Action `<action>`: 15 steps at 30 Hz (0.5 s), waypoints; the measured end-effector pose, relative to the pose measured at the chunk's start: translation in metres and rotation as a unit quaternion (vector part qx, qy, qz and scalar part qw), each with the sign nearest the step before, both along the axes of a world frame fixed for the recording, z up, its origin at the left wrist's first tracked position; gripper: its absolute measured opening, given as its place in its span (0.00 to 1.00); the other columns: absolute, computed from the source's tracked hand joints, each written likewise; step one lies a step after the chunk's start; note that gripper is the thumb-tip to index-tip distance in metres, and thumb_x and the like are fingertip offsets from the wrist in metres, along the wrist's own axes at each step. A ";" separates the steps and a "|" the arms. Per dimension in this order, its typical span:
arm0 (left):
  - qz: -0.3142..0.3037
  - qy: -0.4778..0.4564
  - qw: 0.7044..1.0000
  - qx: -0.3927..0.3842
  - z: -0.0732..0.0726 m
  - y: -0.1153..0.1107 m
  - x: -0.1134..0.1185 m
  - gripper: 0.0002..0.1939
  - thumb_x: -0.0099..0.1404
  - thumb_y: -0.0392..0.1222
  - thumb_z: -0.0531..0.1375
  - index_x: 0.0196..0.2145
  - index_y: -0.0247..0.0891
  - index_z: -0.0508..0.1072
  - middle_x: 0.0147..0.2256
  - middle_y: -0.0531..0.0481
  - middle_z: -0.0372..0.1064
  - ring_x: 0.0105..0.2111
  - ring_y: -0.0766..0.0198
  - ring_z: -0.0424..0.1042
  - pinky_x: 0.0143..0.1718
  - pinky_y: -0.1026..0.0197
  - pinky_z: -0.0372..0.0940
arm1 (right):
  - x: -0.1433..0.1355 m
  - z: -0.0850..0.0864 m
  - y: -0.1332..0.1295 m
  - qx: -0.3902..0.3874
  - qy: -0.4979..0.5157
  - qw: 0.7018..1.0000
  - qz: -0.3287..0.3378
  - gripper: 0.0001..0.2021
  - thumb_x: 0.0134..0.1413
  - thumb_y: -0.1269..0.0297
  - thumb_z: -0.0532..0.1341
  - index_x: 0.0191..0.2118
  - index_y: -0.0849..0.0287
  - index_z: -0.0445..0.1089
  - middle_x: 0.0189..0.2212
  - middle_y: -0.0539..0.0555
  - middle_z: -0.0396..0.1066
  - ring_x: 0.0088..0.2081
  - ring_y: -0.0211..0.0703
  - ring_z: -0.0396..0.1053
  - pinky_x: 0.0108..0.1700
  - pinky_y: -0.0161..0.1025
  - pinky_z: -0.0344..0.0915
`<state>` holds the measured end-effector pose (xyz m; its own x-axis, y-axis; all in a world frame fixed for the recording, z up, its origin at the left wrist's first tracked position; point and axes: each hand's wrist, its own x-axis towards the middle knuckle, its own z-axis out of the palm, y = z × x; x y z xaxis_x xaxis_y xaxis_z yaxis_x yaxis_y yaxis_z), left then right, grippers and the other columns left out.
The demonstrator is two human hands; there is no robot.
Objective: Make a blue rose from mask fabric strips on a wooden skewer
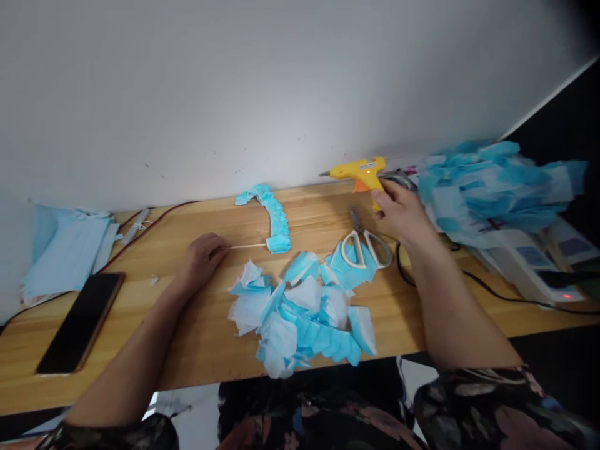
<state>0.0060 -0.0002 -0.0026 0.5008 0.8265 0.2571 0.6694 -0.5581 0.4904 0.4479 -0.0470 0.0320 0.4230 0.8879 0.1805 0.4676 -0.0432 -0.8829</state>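
My left hand (204, 257) pinches the end of a thin white cord (247, 246) just above the table. The cord runs right to a curved strip of pleated blue mask material (277, 219), lying on the wood. In my right hand (402, 209) is a yellow hot glue gun (359, 170), held by its handle, nozzle to the left and a small orange light lit on its side. White-handled scissors (360, 240) lie below the gun, partly over blue pieces. Nearer me spreads a loose heap of blue and white cut mask pieces (304, 319).
Flat blue masks (65, 247) are stacked at the left, beside a dark phone (82, 325). A large blue pile (497, 187) rests at the right, next to a white power strip (534, 262) with a red light. A black cable (497, 297) crosses the right side. The wall (281, 94) bounds the back.
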 end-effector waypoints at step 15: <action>-0.034 -0.004 0.999 -0.008 0.004 -0.002 -0.003 0.13 0.74 0.46 0.55 0.34 0.41 0.75 0.35 0.46 0.75 0.37 0.58 0.73 0.41 0.56 0.69 | -0.044 0.032 -0.018 -0.027 0.316 0.932 0.177 0.18 0.47 0.58 0.68 0.47 0.49 0.74 0.50 0.58 0.79 0.44 0.49 0.76 0.20 0.34 0.56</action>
